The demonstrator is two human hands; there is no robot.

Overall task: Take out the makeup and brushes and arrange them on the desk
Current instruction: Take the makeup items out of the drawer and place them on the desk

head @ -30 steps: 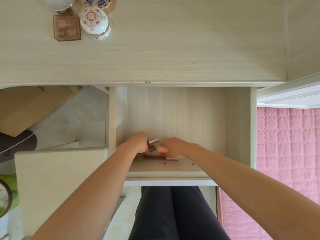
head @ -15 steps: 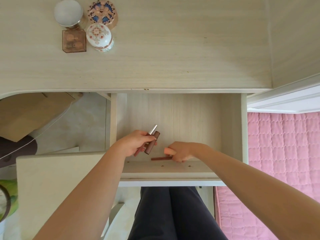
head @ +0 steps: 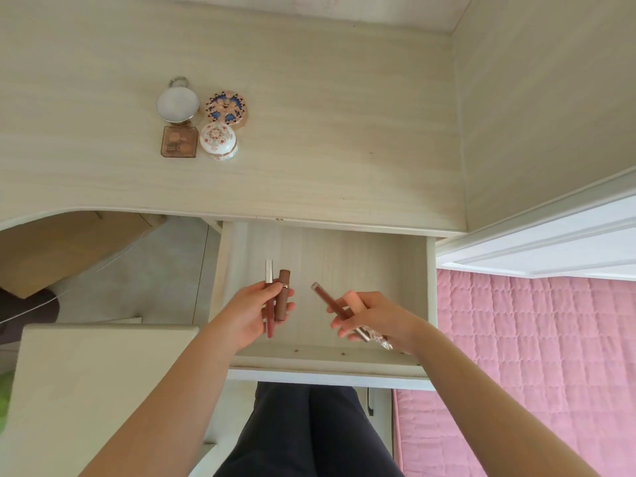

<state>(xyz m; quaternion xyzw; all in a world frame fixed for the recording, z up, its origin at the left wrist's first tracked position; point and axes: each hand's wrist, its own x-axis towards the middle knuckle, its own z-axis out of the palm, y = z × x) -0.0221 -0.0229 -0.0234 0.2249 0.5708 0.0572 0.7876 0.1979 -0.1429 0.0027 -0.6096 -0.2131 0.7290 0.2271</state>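
Three slim cosmetics were held above the open drawer (head: 327, 364). The left hand (head: 254, 315) had its fingers curled round two of them, a thin red tube (head: 269, 280) with a silver cap and a thicker brown tube (head: 283, 287) with a gold band; they lay side by side in the palm, caps pointing towards the drawer's back. The right hand (head: 375, 318) pinched a long brown stick (head: 327, 299) aslant over the drawer's right half, its silvery end nearest the drawer's front panel; something clear and glittery showed below that palm, but I could not tell what it was.

All three looked light, stiff and smooth-sided, so probably a little slippery; the pair in one hand could slide against each other, so a grip across both barrels seemed wiser than one on the caps, which might pull off. The stick, being long and thin, would balance best if taken near its middle.

Beyond the drawer's back left corner, on the desk (head: 344, 132), four pieces sat in a tight cluster: a round white-topped case (head: 177, 104), a patterned compact (head: 226, 107), a square brown palette (head: 179, 142) and an ornate white box (head: 219, 141). The tubes would likely go down beside these; being round, they could roll if laid carelessly.
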